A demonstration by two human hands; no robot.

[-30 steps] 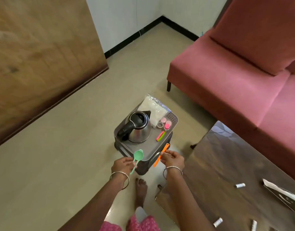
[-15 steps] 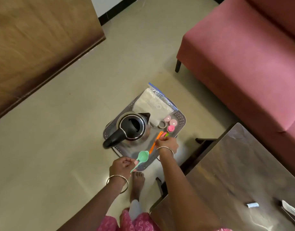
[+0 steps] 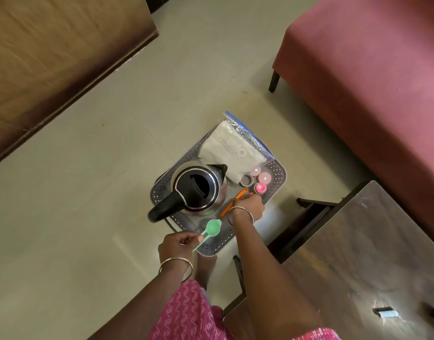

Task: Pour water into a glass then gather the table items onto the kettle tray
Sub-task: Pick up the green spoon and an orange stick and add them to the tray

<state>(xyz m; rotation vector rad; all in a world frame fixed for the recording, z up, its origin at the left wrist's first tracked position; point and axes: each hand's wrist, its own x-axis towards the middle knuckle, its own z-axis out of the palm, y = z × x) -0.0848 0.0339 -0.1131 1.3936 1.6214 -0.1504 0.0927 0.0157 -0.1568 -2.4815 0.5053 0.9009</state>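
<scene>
Holding both items low over the kettle tray (image 3: 279, 177): left hand (image 3: 179, 244) pinches the green spoon (image 3: 212, 228) by its handle, bowl above the near edge. Right hand (image 3: 248, 207) curls on the orange stick (image 3: 240, 195) beside the kettle (image 3: 198, 190), probably laying it flat in the free gap. Bench (image 3: 358, 241) has bits left.

A home living room, seen from above. A red cushioned sofa (image 3: 370, 94) fills 1 to 3 o'clock; a dark wooden table (image 3: 373, 253) sits at 4 o'clock. Pale tiled floor (image 3: 108, 173) runs between them, with a wood panel (image 3: 51, 45) (door or furniture, unclear) at 10 o'clock. An electric kettle (image 3: 198, 190) stands on a tray (image 3: 279, 177) at centre.
</scene>
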